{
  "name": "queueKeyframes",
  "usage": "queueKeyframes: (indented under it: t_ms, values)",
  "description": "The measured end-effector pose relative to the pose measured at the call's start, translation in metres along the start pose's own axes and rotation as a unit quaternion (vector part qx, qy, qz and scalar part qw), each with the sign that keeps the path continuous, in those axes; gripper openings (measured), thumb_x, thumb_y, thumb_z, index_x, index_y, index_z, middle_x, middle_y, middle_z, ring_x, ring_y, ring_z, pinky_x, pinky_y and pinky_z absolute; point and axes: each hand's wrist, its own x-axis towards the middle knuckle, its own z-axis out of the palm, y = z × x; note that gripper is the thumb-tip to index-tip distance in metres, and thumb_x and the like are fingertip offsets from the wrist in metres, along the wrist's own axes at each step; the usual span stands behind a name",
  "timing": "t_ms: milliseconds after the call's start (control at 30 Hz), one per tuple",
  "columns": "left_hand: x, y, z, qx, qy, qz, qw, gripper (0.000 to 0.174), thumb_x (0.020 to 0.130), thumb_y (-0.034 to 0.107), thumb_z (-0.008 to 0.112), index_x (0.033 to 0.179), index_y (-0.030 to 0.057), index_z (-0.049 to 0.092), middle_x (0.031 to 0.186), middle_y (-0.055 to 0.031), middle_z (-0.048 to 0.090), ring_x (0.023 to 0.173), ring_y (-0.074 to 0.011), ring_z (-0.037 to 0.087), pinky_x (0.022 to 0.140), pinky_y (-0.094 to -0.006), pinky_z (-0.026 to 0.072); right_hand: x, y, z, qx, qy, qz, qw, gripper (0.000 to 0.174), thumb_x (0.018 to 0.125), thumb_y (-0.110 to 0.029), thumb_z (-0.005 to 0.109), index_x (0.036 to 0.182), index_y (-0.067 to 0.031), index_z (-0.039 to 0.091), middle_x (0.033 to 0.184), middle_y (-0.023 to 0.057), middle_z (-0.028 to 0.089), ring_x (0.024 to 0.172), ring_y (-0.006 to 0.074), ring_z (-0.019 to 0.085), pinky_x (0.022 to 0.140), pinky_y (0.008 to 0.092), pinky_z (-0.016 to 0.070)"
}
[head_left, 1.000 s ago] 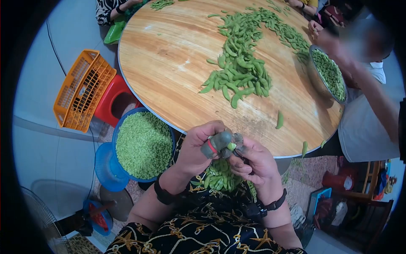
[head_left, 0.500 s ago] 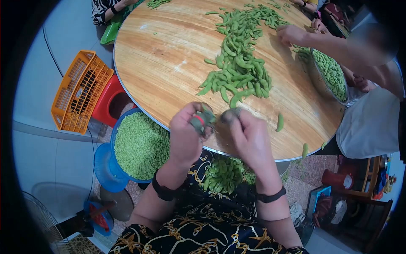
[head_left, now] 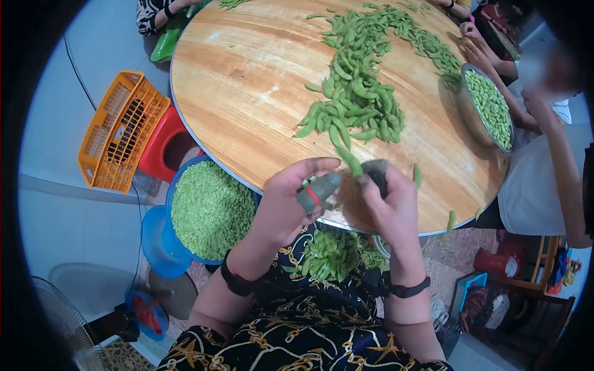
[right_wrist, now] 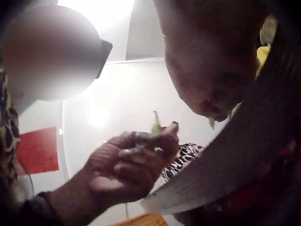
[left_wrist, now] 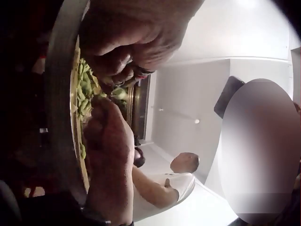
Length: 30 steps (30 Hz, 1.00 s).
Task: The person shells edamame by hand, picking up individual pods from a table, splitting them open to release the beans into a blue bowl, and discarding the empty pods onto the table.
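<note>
At the near rim of the round wooden table (head_left: pixel 247 93), left hand (head_left: pixel 291 207) and right hand (head_left: pixel 390 207) pinching one green pod (head_left: pixel 350 162) between capped fingertips, blue basin (head_left: pixel 170 191) of shelled beans beside the left elbow.

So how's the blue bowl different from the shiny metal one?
The blue bowl sits low, beside the table and partly under its edge; the metal bowl is up at the table's right edge. The blue bowl sits level, while the metal bowl tips sideways. The blue bowl looks like plastic, and the metal bowl is grey and shiny. Both are full of shelled green beans.
</note>
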Motion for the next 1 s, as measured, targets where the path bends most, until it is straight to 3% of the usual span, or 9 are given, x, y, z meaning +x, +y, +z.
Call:
queueKeyframes:
  t_ms: [100, 300, 400, 600, 767, 867, 900, 933, 1000]
  values:
    - [0.005, -0.01, 0.001, -0.064, -0.036, 0.002, 0.997, 0.016, 0.085, 0.007, 0.057, 0.1, 0.0001, 0.057, 0.082, -0.0033, 0.06, 0.058, -0.0031, 0.052, 0.047, -0.0135, 0.0368, -0.014, -0.016, -0.004, 0.217, -0.104, 0.103, 0.965, 0.013, 0.088, -0.011, 0.052, 0.087, 0.0008, 0.058, 0.067, -0.0025, 0.053, 0.056, 0.005, 0.045, 0.053, 0.0186, 0.0362]
    - [0.001, -0.019, 0.007, -0.082, -0.027, 0.065, 0.994, 0.01, 0.086, 0.009, 0.058, 0.094, 0.0024, 0.059, 0.079, -0.001, 0.061, 0.063, -0.0049, 0.054, 0.053, -0.0172, 0.0395, -0.023, -0.013, -0.018, 0.394, -0.254, 0.188, 0.863, 0.024, 0.096, -0.02, 0.042, 0.083, -0.0025, 0.052, 0.06, -0.0031, 0.045, 0.052, 0.0038, 0.037, 0.047, 0.0193, 0.0297]
    - [-0.001, -0.023, 0.009, -0.061, -0.013, 0.098, 0.993, 0.011, 0.085, 0.008, 0.058, 0.095, 0.0026, 0.058, 0.079, -0.0025, 0.061, 0.063, -0.0047, 0.054, 0.049, -0.0152, 0.0372, -0.025, -0.017, -0.02, 0.453, -0.252, 0.22, 0.827, 0.023, 0.096, -0.019, 0.041, 0.083, -0.0027, 0.052, 0.061, -0.0028, 0.046, 0.051, 0.0039, 0.037, 0.047, 0.0182, 0.0292]
    - [-0.007, -0.025, 0.008, -0.061, -0.059, 0.068, 0.994, 0.013, 0.085, 0.009, 0.058, 0.095, 0.0019, 0.056, 0.079, -0.0042, 0.06, 0.057, -0.0025, 0.052, 0.043, -0.0127, 0.0342, -0.031, -0.015, -0.013, 0.442, -0.227, 0.208, 0.842, 0.018, 0.095, -0.015, 0.041, 0.088, -0.0024, 0.052, 0.063, -0.0017, 0.047, 0.049, 0.0029, 0.035, 0.044, 0.0169, 0.0272]
    - [-0.007, -0.022, 0.002, -0.128, -0.138, 0.012, 0.982, 0.014, 0.085, 0.011, 0.058, 0.094, 0.0015, 0.055, 0.081, -0.0051, 0.06, 0.055, -0.0021, 0.05, 0.042, -0.0122, 0.0336, -0.033, -0.014, -0.016, 0.539, -0.244, 0.318, 0.741, 0.018, 0.095, -0.015, 0.041, 0.09, -0.0024, 0.052, 0.063, -0.0025, 0.047, 0.047, 0.0025, 0.034, 0.042, 0.0169, 0.0265]
    - [-0.006, -0.026, 0.014, -0.141, -0.108, 0.038, 0.983, 0.013, 0.084, 0.01, 0.06, 0.093, 0.0023, 0.055, 0.082, -0.0039, 0.058, 0.057, -0.0029, 0.05, 0.046, -0.0129, 0.0374, -0.034, -0.013, -0.009, 0.482, -0.212, 0.277, 0.804, 0.012, 0.091, -0.01, 0.047, 0.086, -0.0013, 0.053, 0.061, -0.0012, 0.047, 0.048, 0.0041, 0.036, 0.044, 0.0192, 0.0303]
    - [-0.003, -0.031, 0.018, -0.016, -0.059, 0.096, 0.994, 0.014, 0.082, 0.008, 0.062, 0.093, 0.0027, 0.054, 0.082, -0.0026, 0.056, 0.06, -0.0033, 0.051, 0.049, -0.0139, 0.0397, -0.038, -0.006, -0.004, 0.302, -0.146, 0.165, 0.928, 0.009, 0.088, -0.008, 0.05, 0.083, -0.0005, 0.053, 0.06, -0.0004, 0.047, 0.05, 0.0052, 0.037, 0.045, 0.0209, 0.0322]
    - [-0.002, -0.033, 0.019, 0.106, -0.005, 0.154, 0.982, 0.016, 0.081, 0.007, 0.064, 0.093, 0.003, 0.054, 0.082, -0.0014, 0.055, 0.062, -0.0038, 0.051, 0.052, -0.0149, 0.042, -0.039, -0.002, -0.001, 0.102, -0.075, 0.039, 0.991, 0.007, 0.085, -0.005, 0.053, 0.081, 0.0002, 0.053, 0.059, 0.0004, 0.048, 0.051, 0.0063, 0.039, 0.047, 0.0225, 0.0341]
    - [-0.002, -0.034, 0.017, 0.098, 0.005, 0.126, 0.987, 0.021, 0.079, 0.004, 0.066, 0.096, 0.0031, 0.053, 0.084, 0.0011, 0.053, 0.067, -0.0044, 0.051, 0.056, -0.0171, 0.0442, -0.041, 0.003, 0.002, 0.088, -0.063, 0.037, 0.993, 0.005, 0.08, -0.002, 0.055, 0.078, 0.0018, 0.053, 0.058, 0.0019, 0.048, 0.053, 0.0083, 0.04, 0.049, 0.0255, 0.0362]
